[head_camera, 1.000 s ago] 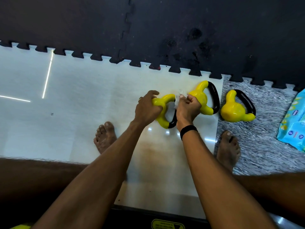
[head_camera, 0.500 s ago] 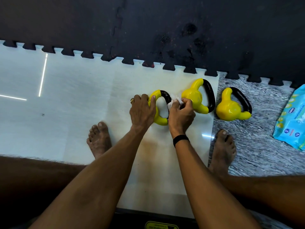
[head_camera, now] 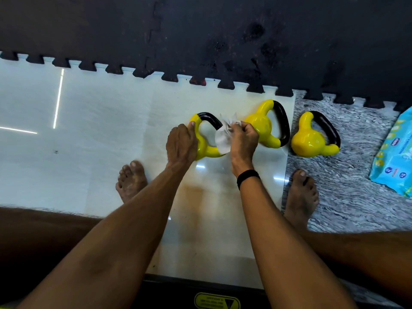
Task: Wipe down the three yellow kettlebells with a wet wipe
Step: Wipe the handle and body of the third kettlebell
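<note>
The three kettlebells, left [head_camera: 201,150], middle [head_camera: 259,126] and right [head_camera: 308,141], are glossy yellow with black handle grips; the wet wipe [head_camera: 223,139] is white; the wipes packet [head_camera: 394,157] is pale blue with yellow spots; the foam mat [head_camera: 200,30] is black; the floor tile [head_camera: 100,130] is white, the neighbouring tile [head_camera: 356,197] grey-and-white marbled; the wristband [head_camera: 248,176] is black.

both arms stretched forward, left hand [head_camera: 181,143] clamped, right hand [head_camera: 243,139] pinching
</note>
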Available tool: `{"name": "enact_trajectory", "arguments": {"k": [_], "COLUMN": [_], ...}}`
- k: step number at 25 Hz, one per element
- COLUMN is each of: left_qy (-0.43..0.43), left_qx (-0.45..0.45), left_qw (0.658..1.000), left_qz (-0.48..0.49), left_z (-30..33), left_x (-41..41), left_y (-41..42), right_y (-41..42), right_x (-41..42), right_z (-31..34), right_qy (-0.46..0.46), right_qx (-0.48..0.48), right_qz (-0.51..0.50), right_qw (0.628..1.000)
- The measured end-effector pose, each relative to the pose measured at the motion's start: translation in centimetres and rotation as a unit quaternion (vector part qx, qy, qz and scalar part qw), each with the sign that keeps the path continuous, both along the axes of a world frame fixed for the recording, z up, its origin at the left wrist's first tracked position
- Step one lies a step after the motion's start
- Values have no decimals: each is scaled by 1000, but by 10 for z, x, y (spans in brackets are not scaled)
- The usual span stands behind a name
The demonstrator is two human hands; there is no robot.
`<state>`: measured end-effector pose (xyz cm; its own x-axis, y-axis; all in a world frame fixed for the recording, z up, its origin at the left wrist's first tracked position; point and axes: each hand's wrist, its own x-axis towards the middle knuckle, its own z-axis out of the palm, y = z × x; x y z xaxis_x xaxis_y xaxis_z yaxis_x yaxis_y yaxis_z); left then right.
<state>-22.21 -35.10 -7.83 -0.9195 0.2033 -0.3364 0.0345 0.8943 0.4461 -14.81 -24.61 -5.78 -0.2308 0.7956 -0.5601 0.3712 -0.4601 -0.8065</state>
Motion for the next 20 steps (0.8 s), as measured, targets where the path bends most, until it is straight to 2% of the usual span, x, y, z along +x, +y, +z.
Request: {"name": "enact_trajectory", "arguments": {"k": [4,7,9,10,11,13,14,15,17,20], "left_qy": [-7,20,28,-14,-108,-319,-374,-401,-405,-313], "left_qx": [-68,-97,-23,62,168,315,351,372,399,413], "left_qw": [997,992,996,997,980,891,856,836,822,850], "left_qz": [-32,-81,-83,-49,3,69,63,39,-30,-97], "left_z": [4,18,36,50,69,120,145,168,209,270], "left_x": [-2,-8,-15,-19,-24,-30,-34,-39,-48,-56], "left_y": [9,13,21,27,36,48,49,49,48,48], "right_y": [7,13,17,20,24,32,37,43,54,66], "right_x": [2,3,-1,-3,-6,-13,-16,-20,-27,-30], "right_z": [5,18,33,46,59,90,109,126,166,235], "right_qy": [63,67,78,89,104,116,116,111,74,42], "right_qx": [-30,-14,-12,-15,-11,28,60,94,178,268], "right_qz": [52,114,153,172,187,201,207,218,270,365], "right_qw": [996,991,985,981,977,972,970,965,943,891]}}
